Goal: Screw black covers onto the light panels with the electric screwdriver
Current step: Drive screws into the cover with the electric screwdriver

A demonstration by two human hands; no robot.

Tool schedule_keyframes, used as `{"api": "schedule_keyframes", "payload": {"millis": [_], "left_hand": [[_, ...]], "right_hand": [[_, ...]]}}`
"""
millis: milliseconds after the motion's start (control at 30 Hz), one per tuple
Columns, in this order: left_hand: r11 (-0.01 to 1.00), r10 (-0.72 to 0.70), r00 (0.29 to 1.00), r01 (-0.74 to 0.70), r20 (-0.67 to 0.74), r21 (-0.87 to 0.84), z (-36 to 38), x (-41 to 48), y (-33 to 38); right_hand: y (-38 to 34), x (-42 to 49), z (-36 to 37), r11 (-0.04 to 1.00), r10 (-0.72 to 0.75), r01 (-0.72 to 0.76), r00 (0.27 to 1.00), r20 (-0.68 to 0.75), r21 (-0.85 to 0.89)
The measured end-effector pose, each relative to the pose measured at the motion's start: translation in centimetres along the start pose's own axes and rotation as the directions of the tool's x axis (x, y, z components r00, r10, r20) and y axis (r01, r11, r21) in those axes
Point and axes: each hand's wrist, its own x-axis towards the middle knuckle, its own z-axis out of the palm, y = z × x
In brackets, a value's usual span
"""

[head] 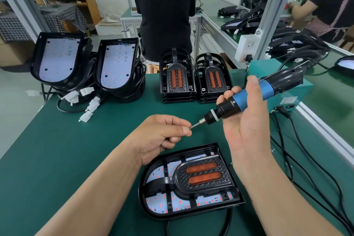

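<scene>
Head view: the light panel (162,203) lies at 6 o'clock on the green surface (76,149) with a black cover (203,176) seated on it; whether any fastener is already driven in, the picture is too small to tell. Just above it, the left hand (161,136) pinches a screw (189,129) at the bit of the electric screwdriver (247,97), whose barrel the right hand (247,126) grips. Fastening looks early: spare covers (178,78) at 12 o'clock and bare panels (57,59) at 10 o'clock wait

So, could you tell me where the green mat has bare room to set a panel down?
Bare green mat lies left, between the white connectors and the left hand, and in a strip before the stacked black covers. The right edge is crowded with black cables.
</scene>
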Motion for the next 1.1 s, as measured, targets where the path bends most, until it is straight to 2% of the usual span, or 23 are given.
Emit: {"api": "schedule_keyframes", "payload": {"millis": [167, 400, 633, 700, 833, 1100], "left_hand": [[1.0, 0.001, 1.0, -0.001, -0.001, 0.011, 0.1, 0.1, 0.0], [0.996, -0.025, 0.998, 0.03, 0.066, -0.085, 0.1, -0.2, 0.3], [0.989, -0.035, 0.987, 0.056, 0.156, -0.136, -0.1, -0.6, 0.5], [0.991, -0.037, 0.99, 0.055, 0.139, -0.122, -0.3, -0.6, 0.5], [0.996, -0.071, 0.995, 0.067, 0.064, 0.054, -0.7, -0.8, 0.8], [0.914, -0.103, 0.991, 0.06, 0.085, 0.4, 0.0, -1.9, 1.5]], "right_hand": [[0.0, -0.2, -0.4, 1.0, 0.011, -0.011, 0.997, -0.077, -0.002], [0.4, -0.1, -1.1, 0.994, 0.058, -0.042, 0.986, -0.159, 0.105], [0.4, 0.1, -1.4, 0.987, 0.062, -0.031, 0.979, -0.197, 0.158], [0.1, 0.3, -1.4, 0.985, 0.06, -0.026, 0.979, -0.197, 0.171], [-1.2, 0.5, -1.5, 0.988, 0.03, -0.005, 0.985, -0.167, 0.152], [-3.1, 0.0, -1.4, 0.996, -0.051, 0.055, 0.997, 0.061, -0.074]]}}
